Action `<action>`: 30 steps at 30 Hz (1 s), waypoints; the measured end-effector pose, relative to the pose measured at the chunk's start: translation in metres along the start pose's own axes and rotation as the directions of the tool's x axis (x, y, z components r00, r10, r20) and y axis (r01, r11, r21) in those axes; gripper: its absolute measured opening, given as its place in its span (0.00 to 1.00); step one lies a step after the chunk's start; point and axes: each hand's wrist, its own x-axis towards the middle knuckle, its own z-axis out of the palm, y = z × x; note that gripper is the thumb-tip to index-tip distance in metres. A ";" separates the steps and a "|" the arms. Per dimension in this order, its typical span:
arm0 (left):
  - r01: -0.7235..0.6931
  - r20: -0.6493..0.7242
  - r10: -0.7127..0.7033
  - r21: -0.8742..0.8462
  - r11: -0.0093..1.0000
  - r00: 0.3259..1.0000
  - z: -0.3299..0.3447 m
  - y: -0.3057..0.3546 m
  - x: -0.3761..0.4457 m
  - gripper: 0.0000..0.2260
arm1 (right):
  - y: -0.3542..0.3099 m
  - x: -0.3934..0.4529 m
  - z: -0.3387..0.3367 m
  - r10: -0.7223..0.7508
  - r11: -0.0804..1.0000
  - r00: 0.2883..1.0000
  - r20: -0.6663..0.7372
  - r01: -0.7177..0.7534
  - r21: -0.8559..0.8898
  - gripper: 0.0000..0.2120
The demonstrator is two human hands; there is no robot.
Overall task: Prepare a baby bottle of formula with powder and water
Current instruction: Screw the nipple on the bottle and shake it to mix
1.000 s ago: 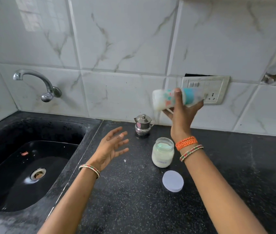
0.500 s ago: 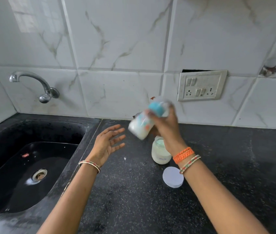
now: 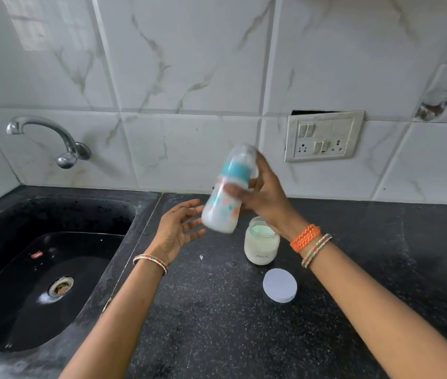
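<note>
My right hand (image 3: 264, 199) grips a baby bottle (image 3: 226, 198) with a teal collar, a clear cap and a printed body holding white liquid. The bottle is in the air, tilted with its cap up and to the right, and blurred. My left hand (image 3: 178, 228) hovers open just left of the bottle's base, fingers spread, not touching it. Below my right wrist an open glass jar of white powder (image 3: 261, 246) stands on the black counter (image 3: 216, 310). Its round white lid (image 3: 279, 288) lies flat in front of it.
A black sink (image 3: 41, 269) with a metal drain fills the left side, under a chrome tap (image 3: 49, 138) on the marble-tiled wall. A switch and socket plate (image 3: 323, 136) is on the wall at the right. My right hand hides the small steel pot behind it.
My right hand swung the bottle from lying sideways up near the socket plate, down to base-lower-left, and now nearer upright. My left hand stayed open beside it.
</note>
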 end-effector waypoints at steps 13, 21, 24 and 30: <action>-0.028 0.082 0.031 -0.032 0.999 0.996 0.005 0.002 -0.001 0.11 | 0.001 0.011 -0.002 -0.078 0.947 0.954 -0.290 0.162 0.278 0.29; 0.060 0.167 -0.045 -0.085 0.995 0.985 0.005 0.000 -0.008 0.12 | 0.015 0.001 0.008 0.049 0.984 0.990 -0.134 -0.026 0.174 0.32; 0.164 0.310 -0.131 -0.084 0.983 0.942 0.005 0.000 -0.014 0.15 | 0.018 0.003 0.012 0.110 0.988 0.992 -0.059 -0.103 0.112 0.29; 0.182 0.401 -0.162 -0.013 0.983 0.902 0.006 -0.009 -0.018 0.22 | 0.037 0.000 0.023 0.258 0.954 0.966 0.037 -0.248 -0.168 0.26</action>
